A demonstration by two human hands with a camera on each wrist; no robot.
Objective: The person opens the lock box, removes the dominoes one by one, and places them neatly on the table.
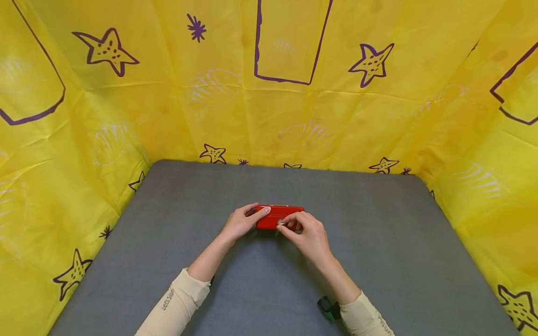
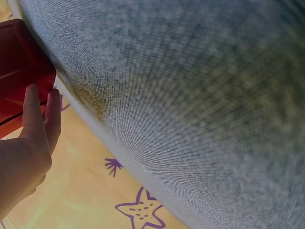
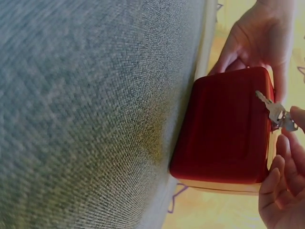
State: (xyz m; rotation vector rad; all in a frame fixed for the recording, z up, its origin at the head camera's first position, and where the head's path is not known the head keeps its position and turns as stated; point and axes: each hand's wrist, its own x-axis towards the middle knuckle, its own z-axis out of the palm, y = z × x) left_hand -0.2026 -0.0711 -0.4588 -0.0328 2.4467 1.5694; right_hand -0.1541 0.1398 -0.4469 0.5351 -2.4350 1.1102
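Note:
A small red metal box (image 1: 266, 223) with a handle on its lid sits on the grey table in the head view. My left hand (image 1: 240, 224) grips its left end, with the thumb on top and the fingers along the side. In the left wrist view two fingers (image 2: 32, 107) lie against the red side. My right hand (image 1: 312, 237) pinches a small set of silver keys (image 3: 276, 113) between thumb and forefinger, right at the box's front edge. One key's blade overlaps the red front in the right wrist view. The other right fingers are curled beside the box.
The grey table (image 1: 370, 261) stretches out around the box. Yellow cloth walls (image 1: 176, 116) with purple starfish drawings stand along its back and sides. A dark strap (image 1: 329, 308) is at the right wrist, by the cream sleeve (image 1: 364, 317).

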